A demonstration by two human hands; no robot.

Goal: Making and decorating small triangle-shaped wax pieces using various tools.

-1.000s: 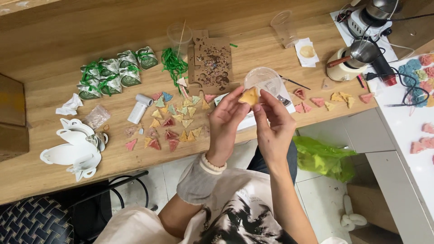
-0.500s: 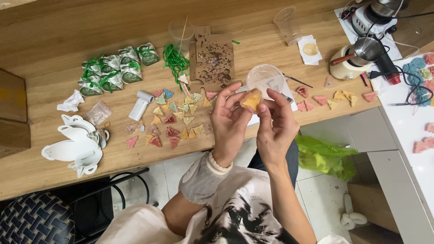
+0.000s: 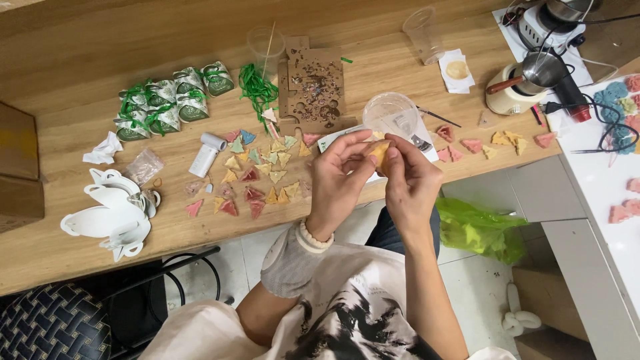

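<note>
Both hands now lowered slightly and drawn closer together than half a second ago, with the yellow triangle (image 3: pixel 377 152) tucked deeper between them; work on the piece thus seen in progress, not set down. Left hand (image 3: pixel 338 175) raised above the desk (image 3: pixel 80 260) edge, fingers (image 3: pixel 352 143) curled and pinching the triangle from the left. Right hand (image 3: pixel 408 181) opposite, fingertips closed on the same piece from the right, wrist bent toward the body. Behind: clear plastic cup (image 3: pixel 392 113) lying just beyond the hands; scattered coloured triangles (image 3: pixel 257 175) to the left on the desk.
</note>
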